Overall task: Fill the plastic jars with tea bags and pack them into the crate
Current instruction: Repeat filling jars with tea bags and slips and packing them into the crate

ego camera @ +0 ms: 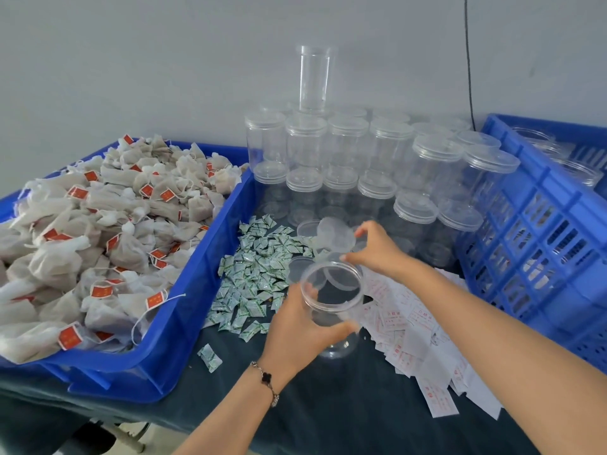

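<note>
Nearest, the left hand (297,326) grips an open, empty jar (333,302) — right hand (377,249), fingers curled, handles loose lids (335,236). Tea bags (98,231) wait left; crate (542,224) right already holds some jars.

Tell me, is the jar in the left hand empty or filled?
Empty: the jar gripped by the left hand is lidless, and only clear plastic shows through its open mouth.

Blue tray (210,257); off-white tea bags (98,224) with red tags; clear jars (345,149); blue slatted crate (542,244); green-and-white sachets (256,277); white slips (423,349), red print; dark cloth (328,405)
</note>
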Motion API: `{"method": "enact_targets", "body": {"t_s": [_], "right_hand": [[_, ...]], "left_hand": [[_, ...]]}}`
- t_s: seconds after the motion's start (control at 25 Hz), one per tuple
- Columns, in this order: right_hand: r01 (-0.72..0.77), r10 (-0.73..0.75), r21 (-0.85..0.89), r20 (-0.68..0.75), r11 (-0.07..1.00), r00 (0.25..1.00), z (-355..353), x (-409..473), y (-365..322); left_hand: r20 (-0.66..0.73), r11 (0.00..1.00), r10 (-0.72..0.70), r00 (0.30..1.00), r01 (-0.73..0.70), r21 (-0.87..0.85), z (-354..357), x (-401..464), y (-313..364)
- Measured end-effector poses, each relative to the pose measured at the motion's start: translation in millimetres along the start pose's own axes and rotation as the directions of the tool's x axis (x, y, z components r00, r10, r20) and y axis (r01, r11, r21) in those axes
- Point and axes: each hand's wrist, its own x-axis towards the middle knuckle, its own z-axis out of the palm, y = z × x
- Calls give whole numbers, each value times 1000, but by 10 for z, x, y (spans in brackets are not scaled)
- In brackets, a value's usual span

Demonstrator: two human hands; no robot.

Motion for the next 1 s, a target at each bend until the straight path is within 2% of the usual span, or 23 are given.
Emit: {"method": "enact_targets", "body": {"t_s": [0.12,0.28,0.4,0.48,0.56,0.68,0.8,0.92,1.0], "right_hand": [[0,0,-47,6,999,1000,43,-30,26],[250,-252,-33,-51,968,967,45,88,-745],[517,-514,-10,99,856,852,250,102,-1617],[643,-607,-104,245,759,756,526,144,-2046],[662,-573,-272,341,699,745,821,229,-2278],[587,-479,-449,341,673,809,1167,400,-2367],[508,-418,-478,289,716,861,1398,674,-2375],[456,-242,-556,417,694,876,1604,825,-2396],[404,-246,-555,340,727,908,1686,831,-2368]], "left_hand": [[-197,1000,-9,980,9,-4,-197,94,67],[-427,989,-151,891,135,-69,-422,147,57],[-493,979,-202,846,181,-90,-544,146,-25],[-522,981,-192,831,182,-71,-651,159,-84],[-546,988,-146,825,151,-35,-750,168,-130],[-532,992,-110,840,130,-1,-809,123,-158],[-514,994,-91,853,111,7,-816,40,-190],[-452,996,-47,891,74,41,-848,6,-264],[-458,996,-42,888,71,45,-870,-4,-278]]}}
